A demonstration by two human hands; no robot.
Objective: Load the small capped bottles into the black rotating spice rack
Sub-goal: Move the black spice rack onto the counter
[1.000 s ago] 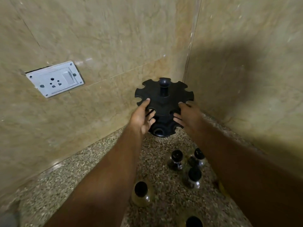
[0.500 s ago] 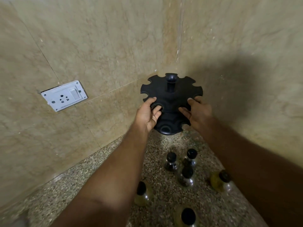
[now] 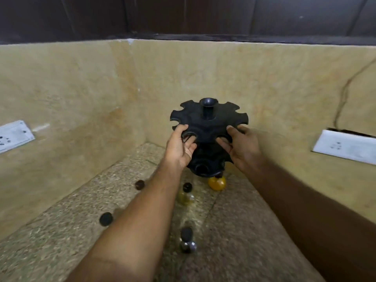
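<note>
The black rotating spice rack (image 3: 207,123) is held up above the counter, near the wall corner. It has a notched top disc, a centre post with a knob, and a lower tier. My left hand (image 3: 180,146) grips the disc's left front edge and my right hand (image 3: 242,146) grips its right front edge. Its slots hold nothing. Several small capped bottles stand on the speckled stone counter (image 3: 71,220) below: a yellow one (image 3: 216,183) under the rack, a clear one (image 3: 186,193), one (image 3: 187,240) nearer me, and two dark-capped ones (image 3: 106,219) on the left.
Beige marble walls meet in a corner behind the rack. A white socket plate (image 3: 14,135) sits on the left wall and another socket plate (image 3: 345,146) on the right wall. A dark cabinet (image 3: 183,15) runs above the marble.
The view has tilted up and pulled back, showing the cabinet and a second socket. Both hands keep their grip on the rack, which now hangs above the bottles.
</note>
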